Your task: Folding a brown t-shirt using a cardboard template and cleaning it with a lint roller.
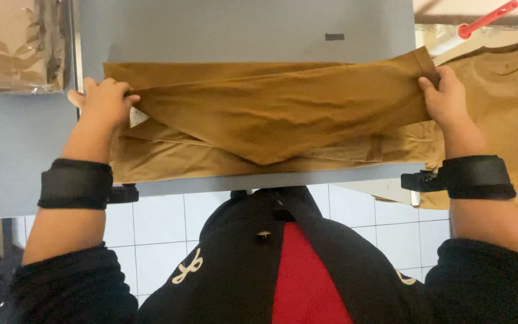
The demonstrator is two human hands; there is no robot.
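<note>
Brown garment [271, 114] held by both hands [106, 102] [448, 99] (fingertips hidden under cloth).

The brown garment [271, 120] is soft matt cloth, lightly creased. The grey table [241, 30] under it looks smooth and matt. The shirt [505, 90] at the right is the same matt brown cloth, with a printed patch. The bags [16, 45] at the top left are glossy, crinkled clear plastic. The 2 wrist straps [76, 183] look like matt black fabric. The floor tiles [163, 222] are smooth and white.
</note>
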